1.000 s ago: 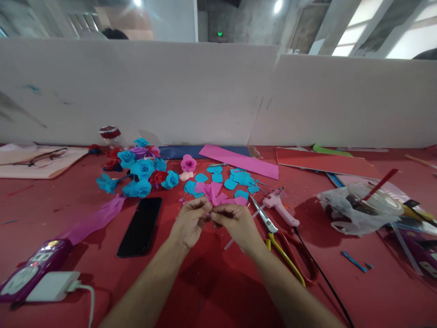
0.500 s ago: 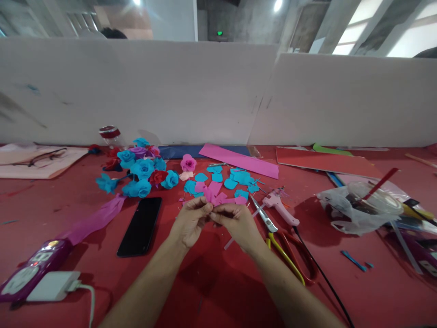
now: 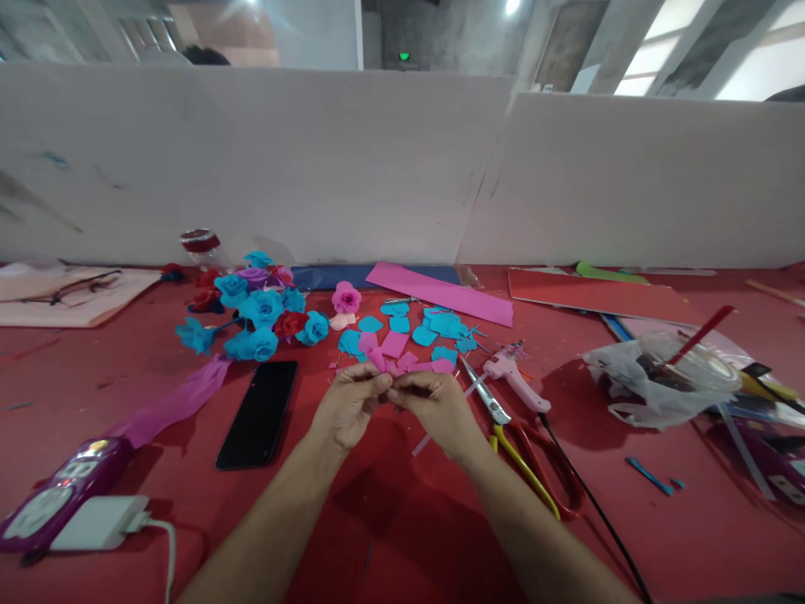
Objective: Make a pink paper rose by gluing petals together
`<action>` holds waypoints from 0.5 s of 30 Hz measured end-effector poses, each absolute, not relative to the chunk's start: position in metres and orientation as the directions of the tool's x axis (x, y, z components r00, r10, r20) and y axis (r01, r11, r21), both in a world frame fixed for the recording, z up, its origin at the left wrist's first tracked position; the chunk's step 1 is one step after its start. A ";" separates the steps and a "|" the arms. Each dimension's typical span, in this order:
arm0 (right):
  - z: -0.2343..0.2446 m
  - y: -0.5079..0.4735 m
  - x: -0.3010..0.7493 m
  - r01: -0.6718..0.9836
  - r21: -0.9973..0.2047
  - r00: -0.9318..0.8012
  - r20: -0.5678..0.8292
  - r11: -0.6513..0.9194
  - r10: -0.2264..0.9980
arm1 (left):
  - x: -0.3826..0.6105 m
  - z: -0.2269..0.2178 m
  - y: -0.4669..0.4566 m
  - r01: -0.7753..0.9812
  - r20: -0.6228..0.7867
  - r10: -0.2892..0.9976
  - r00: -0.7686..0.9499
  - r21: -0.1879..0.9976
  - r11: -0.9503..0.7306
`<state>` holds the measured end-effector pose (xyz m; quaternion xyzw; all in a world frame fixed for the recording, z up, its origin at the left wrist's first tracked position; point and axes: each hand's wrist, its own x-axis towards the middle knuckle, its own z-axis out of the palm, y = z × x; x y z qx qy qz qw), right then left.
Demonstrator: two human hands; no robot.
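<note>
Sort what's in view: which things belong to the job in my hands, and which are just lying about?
Likely part of the job:
- pink paper, pinched by left hand and right hand
- blue pieces
- pink strip
- paper flowers
- glue gun
- scissors

Probably just lying about:
- phone
- charger
- glasses
- jar
- plastic bag

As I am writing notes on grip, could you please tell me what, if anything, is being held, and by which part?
The left hand and right hand pinch a pink paper piece by its lower end; the exact spot is hidden.
</note>
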<state>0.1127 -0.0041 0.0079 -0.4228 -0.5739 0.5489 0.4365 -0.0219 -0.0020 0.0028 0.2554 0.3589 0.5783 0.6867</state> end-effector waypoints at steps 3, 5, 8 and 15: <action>0.006 -0.004 0.112 -0.019 -1.000 -0.253 0.029 0.025 0.967 | -0.022 0.003 -0.002 -0.607 -0.199 0.978 0.065 0.770 0.197; 0.005 -0.003 0.111 -0.020 -0.999 -0.244 0.033 0.029 0.969 | -0.022 0.003 -0.002 -0.601 -0.203 0.977 0.063 0.774 0.199; 0.005 -0.003 0.111 0.005 -0.998 -0.234 0.062 0.065 0.970 | -0.022 0.003 -0.003 -0.572 -0.191 0.979 0.069 0.797 0.196; 0.002 -0.001 0.109 0.022 -0.994 -0.236 0.094 0.102 0.967 | -0.019 0.008 -0.006 -0.516 -0.107 0.994 0.006 0.851 0.094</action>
